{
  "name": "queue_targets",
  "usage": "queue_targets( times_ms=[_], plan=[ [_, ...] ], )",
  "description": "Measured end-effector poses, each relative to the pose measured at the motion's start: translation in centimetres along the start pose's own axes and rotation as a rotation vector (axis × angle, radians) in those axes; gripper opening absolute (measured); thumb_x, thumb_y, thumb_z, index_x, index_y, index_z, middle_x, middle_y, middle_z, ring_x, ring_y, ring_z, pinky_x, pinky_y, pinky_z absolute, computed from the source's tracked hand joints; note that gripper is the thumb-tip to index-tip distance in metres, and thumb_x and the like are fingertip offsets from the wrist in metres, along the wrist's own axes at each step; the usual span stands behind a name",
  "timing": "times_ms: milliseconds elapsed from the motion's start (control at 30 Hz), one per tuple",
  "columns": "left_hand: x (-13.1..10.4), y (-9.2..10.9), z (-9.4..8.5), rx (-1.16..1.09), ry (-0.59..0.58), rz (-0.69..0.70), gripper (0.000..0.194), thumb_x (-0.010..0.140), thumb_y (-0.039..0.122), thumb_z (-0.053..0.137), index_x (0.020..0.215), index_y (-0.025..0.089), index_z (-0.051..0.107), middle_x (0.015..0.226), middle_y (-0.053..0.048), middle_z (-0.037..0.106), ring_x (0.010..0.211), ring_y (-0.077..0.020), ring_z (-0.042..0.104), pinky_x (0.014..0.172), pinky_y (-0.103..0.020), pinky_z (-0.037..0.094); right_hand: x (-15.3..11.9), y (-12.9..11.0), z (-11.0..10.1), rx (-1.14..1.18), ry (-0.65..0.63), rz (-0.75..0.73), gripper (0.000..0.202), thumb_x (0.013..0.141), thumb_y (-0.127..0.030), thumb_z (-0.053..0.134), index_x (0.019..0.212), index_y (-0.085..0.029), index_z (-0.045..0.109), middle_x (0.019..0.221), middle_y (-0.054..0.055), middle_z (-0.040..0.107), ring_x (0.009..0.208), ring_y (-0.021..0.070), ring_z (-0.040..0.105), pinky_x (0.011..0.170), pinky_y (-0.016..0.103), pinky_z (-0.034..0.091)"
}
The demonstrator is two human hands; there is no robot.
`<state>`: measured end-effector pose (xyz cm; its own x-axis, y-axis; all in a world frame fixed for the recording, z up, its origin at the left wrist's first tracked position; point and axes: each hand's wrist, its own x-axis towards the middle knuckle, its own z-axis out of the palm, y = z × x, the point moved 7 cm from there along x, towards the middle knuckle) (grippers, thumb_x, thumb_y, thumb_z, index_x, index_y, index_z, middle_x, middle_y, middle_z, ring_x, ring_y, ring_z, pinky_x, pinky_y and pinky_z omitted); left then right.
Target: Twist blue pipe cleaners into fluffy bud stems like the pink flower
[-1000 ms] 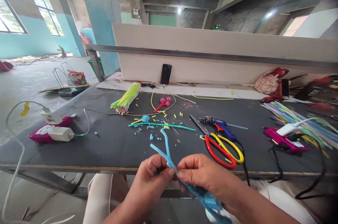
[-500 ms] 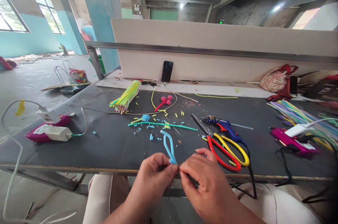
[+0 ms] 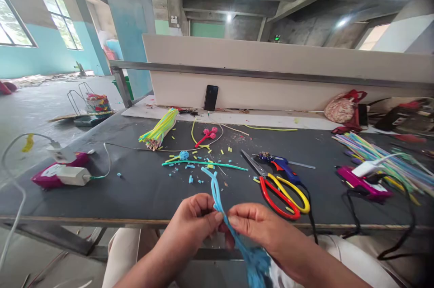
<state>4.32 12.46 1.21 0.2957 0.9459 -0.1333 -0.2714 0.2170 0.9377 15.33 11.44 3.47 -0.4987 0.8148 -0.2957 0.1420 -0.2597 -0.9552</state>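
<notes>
My left hand (image 3: 195, 222) is closed, pinching a few light blue pipe cleaners (image 3: 215, 191) at the table's front edge; their upper ends point away from me. My right hand (image 3: 259, 224) is closed on the same blue strands, its fingertips just right of the left ones. Below the hands, a blurred blue bunch (image 3: 256, 263) hangs over my lap, its form unclear. Red-and-yellow-handled scissors (image 3: 280, 197) lie open to the right. Beyond the hands lie a teal pipe cleaner (image 3: 206, 163), a small blue pompom shape (image 3: 183, 155) and scattered cut bits.
A blue glue gun (image 3: 285, 170) lies behind the scissors. Pipe cleaner bundles lie at back left (image 3: 158, 129) and right (image 3: 383, 157). Purple power strips (image 3: 44, 177) (image 3: 361, 185) trail cords. A phone (image 3: 211, 98) leans on the white board, near a pink pipe-cleaner piece (image 3: 205, 136).
The blue strands' upper loop now looks narrower, with separate ends. A blurred blue bunch has come into view below the hands. My right hand has turned, its fingertips now on the strands.
</notes>
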Motion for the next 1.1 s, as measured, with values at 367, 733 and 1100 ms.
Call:
queue_targets(
  times_ms=[367, 733, 1100],
  plan=[
    [0.2, -0.7, -0.7, 0.188, 0.061, 0.010, 0.020, 0.064, 0.025, 0.065, 0.057, 0.016, 0.049, 0.050, 0.003, 0.054, 0.043, -0.0055, 0.042, 0.046, -0.018, 0.032, 0.3, 0.9, -0.7, -0.073, 0.175, -0.050, 0.023, 0.075, -0.029, 0.060, 0.059, -0.014, 0.065, 0.058, 0.000, 0.057, 0.060, 0.0124, 0.049, 0.059, 0.025, 0.036],
    [0.2, -1.2, -1.0, 0.236, 0.194, -0.043, 0.018, 0.067, 0.022, 0.059, 0.056, 0.018, 0.046, 0.045, 0.008, 0.042, 0.042, -0.0057, 0.035, 0.042, -0.018, 0.028, -1.6, -2.0, 1.1, -1.146, 0.590, -0.837, 0.025, 0.080, -0.007, 0.046, 0.060, -0.019, 0.057, 0.053, -0.003, 0.053, 0.054, 0.0120, 0.046, 0.084, 0.038, 0.030],
    [-1.2, -0.2, -1.9, 0.222, 0.125, 0.093, 0.009, 0.071, 0.018, 0.058, 0.063, 0.014, 0.058, 0.061, 0.001, 0.059, 0.057, -0.0103, 0.050, 0.057, -0.021, 0.040, 1.1, 1.5, 1.1, -0.450, 0.159, -0.182, 0.030, 0.088, -0.037, 0.045, 0.067, -0.018, 0.058, 0.063, 0.000, 0.058, 0.063, 0.0158, 0.052, 0.070, 0.031, 0.039]
  ],
)
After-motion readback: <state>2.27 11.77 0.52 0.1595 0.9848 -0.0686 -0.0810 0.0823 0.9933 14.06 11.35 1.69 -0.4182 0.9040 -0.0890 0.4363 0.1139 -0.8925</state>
